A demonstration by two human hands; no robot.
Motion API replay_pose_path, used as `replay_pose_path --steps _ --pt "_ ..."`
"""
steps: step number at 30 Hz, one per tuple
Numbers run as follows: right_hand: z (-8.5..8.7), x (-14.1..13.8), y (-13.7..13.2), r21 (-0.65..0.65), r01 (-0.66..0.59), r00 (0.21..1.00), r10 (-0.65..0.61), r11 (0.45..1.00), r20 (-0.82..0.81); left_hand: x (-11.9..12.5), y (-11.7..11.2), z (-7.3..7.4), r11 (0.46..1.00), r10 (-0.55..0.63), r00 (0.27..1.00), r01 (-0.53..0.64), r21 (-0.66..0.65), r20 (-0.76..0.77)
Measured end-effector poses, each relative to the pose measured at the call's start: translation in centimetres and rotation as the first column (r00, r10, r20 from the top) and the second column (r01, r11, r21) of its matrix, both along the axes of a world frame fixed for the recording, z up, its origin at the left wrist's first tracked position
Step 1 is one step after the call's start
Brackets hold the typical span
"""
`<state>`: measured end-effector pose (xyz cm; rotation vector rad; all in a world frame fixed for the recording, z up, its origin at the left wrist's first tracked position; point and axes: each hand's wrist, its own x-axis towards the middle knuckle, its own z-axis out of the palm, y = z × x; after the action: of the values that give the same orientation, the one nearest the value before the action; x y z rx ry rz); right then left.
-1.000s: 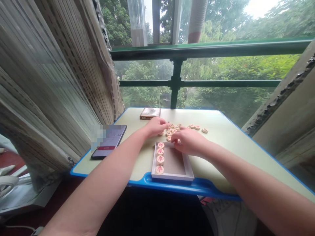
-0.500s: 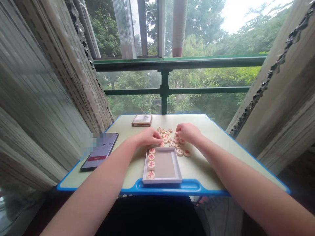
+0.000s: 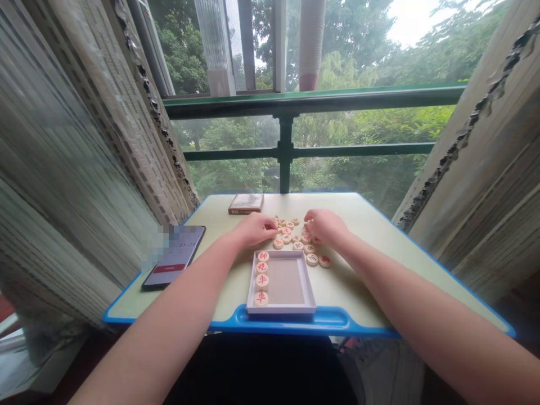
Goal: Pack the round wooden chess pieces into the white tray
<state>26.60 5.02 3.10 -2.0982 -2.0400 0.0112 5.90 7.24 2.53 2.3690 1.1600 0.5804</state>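
Note:
My left hand [image 3: 254, 229] reaches in from the left, thumb and index finger pinching a Chinese chess piece at the pile's left edge. On the right side of the pile, my right hand [image 3: 325, 226] is curled down with its fingertips on a piece; its palm hides part of that group. Loose round wooden pieces [image 3: 298, 246] with carved characters lie between and below the hands. In front of them sits an open shallow white box [image 3: 313, 304]. Along its left wall runs a column of red-character pieces [image 3: 262, 280], face up.
A phone [image 3: 174, 261] showing a timer lies at the table's left. Behind the left hand is a flat brown-edged box [image 3: 246, 204]. The pale table [image 3: 371, 270] has a blue rim with a groove at the front. Curtains flank it; a green railing stands beyond.
My left hand has shifted away from the piece just above the white box to the pile's upper left edge. My right hand stays over the right side. The view has tilted slightly.

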Motion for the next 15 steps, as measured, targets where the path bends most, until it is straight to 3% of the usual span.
replay_pose_path --steps 3,7,15 --pt "0.6 0.3 -0.2 0.044 -0.023 1.0 0.023 0.999 0.006 0.1 -0.1 0.2 0.999 0.04 0.999 -0.04 0.005 0.013" --pt "1.2 0.8 -0.3 0.11 -0.004 1.0 0.003 0.994 0.01 0.3 -0.4 0.4 0.998 -0.033 0.999 0.031 -0.051 -0.037" --pt "0.2 1.5 0.4 0.12 0.021 0.997 -0.011 0.993 -0.079 0.4 -0.3 0.5 0.996 0.004 0.998 -0.009 -0.088 -0.062"
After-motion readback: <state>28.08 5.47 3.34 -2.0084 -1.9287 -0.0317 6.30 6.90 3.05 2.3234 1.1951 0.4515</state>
